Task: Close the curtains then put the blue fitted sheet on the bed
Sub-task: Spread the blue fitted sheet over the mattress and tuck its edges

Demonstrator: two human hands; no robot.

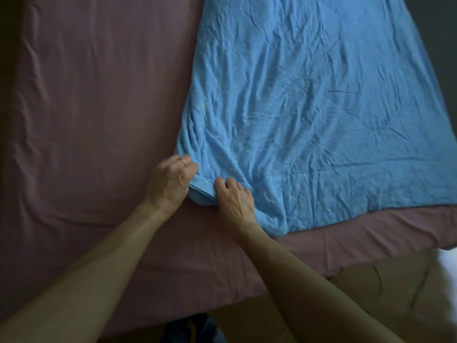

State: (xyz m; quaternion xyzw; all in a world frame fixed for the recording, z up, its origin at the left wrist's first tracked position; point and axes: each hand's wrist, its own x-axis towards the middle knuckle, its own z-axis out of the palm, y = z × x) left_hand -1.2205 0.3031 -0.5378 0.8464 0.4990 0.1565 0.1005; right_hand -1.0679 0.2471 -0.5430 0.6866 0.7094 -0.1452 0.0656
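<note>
Blue fitted sheet (pixel 309 107) lies spread and creased over the right part of the bed (pixel 173 280), on top of a mauve sheet (pixel 86 120) that covers the whole mattress. Its near corner is bunched between my hands. My left grip (pixel 173 179), with a ring (pixel 183 161) on one finger, has its fingers curled round the gathered corner. My right grip (pixel 235 199), just beside it, has its fingers curled into the cloth at the folded hem. The curtains are out of view; the dim light suggests they may be shut, but I cannot tell. I judge the sheet job barely begun: the cloth only lies flat on top, no corner is hooked over the mattress that I can see, and the left part of the bed shows bare mauve. Nothing else lies on the bed. Tan cloth (pixel 371 293), perhaps my trouser leg, shows below the bed's near edge, blurred.
</note>
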